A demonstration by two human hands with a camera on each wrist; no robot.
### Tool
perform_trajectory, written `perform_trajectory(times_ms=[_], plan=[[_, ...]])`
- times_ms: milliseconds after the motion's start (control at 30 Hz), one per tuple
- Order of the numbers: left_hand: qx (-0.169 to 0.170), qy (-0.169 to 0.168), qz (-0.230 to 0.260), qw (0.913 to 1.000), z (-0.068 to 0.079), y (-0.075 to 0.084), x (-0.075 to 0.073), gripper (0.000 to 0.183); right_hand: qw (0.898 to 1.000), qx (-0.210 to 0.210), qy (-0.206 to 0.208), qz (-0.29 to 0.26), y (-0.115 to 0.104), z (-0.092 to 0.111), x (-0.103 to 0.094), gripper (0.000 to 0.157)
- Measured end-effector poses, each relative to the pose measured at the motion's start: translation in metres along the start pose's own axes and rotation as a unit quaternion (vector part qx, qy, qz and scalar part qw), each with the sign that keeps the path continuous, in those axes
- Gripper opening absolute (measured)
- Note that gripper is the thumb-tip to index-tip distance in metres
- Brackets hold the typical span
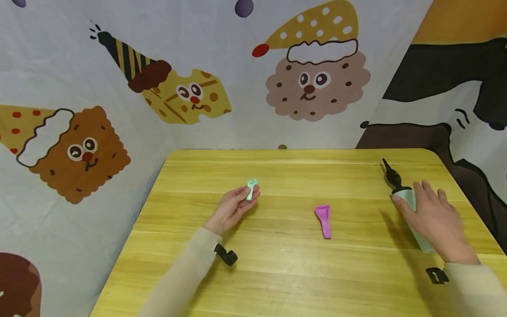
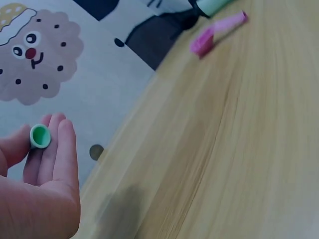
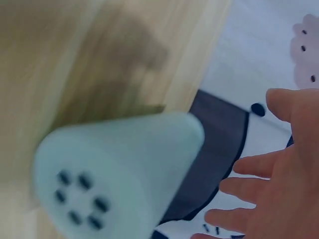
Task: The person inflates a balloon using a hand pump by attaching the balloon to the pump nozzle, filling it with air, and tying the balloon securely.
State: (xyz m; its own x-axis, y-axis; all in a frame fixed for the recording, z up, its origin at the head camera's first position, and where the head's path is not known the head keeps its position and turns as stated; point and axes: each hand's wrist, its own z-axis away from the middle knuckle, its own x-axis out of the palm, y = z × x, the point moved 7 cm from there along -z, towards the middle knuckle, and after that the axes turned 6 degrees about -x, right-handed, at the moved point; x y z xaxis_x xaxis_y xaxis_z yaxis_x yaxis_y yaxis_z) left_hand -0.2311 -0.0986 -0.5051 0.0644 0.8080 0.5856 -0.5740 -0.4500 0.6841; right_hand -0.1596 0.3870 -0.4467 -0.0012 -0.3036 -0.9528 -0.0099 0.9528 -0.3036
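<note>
Between thumb and fingers, my left hand [image 1: 231, 208] pinches a small pale green uninflated balloon [image 1: 250, 189] above the table. Its round open mouth faces the camera in the left wrist view, where the green balloon [image 2: 40, 137] sits at the thumb tip. On the right, my right hand [image 1: 437, 220] is spread over a pale green balloon pump [image 1: 421, 240] with a black nozzle [image 1: 393, 177]. Its fingers are straight in the right wrist view, beyond the pump body [image 3: 119, 159] with its holed end; contact cannot be told. A pink uninflated balloon [image 1: 325, 221] lies between the hands.
The wooden table [image 1: 277, 281] has rounded far corners. Behind it and to the left hangs a white cloth [image 1: 245, 132] printed with cartoon biscuits and cheese. A black strap part shows at each wrist.
</note>
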Motion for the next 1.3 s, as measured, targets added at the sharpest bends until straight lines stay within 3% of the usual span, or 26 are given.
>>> perform_trajectory(times_ms=[400,533,733,900,1000,1100,1300], plan=[[0.019,0.026,0.104,0.9941,-0.001,-0.008,0.005,0.042,0.994,0.056,-0.098,-0.005,0.029,0.007,0.021,0.112],[0.019,0.025,0.117,0.9926,-0.002,-0.010,0.007,0.043,0.992,0.058,-0.113,-0.015,0.031,0.008,0.026,0.109],[0.020,0.022,0.116,0.9928,-0.004,-0.013,0.010,0.045,0.991,0.063,-0.115,-0.019,0.035,0.007,0.031,0.093],[0.017,0.021,0.123,0.9921,-0.005,-0.014,0.012,0.044,0.994,0.064,-0.090,-0.013,0.037,0.006,0.029,0.072],[0.018,0.022,0.123,0.9919,-0.006,-0.015,0.013,0.044,0.995,0.062,-0.078,-0.015,0.034,0.006,0.027,0.072],[0.019,0.023,0.126,0.9916,-0.006,-0.015,0.014,0.044,0.996,0.043,-0.068,-0.038,0.025,0.007,0.025,0.075],[0.026,0.031,0.134,0.9901,-0.008,-0.016,0.017,0.043,0.993,-0.010,-0.050,-0.104,-0.017,0.013,0.025,0.079]])
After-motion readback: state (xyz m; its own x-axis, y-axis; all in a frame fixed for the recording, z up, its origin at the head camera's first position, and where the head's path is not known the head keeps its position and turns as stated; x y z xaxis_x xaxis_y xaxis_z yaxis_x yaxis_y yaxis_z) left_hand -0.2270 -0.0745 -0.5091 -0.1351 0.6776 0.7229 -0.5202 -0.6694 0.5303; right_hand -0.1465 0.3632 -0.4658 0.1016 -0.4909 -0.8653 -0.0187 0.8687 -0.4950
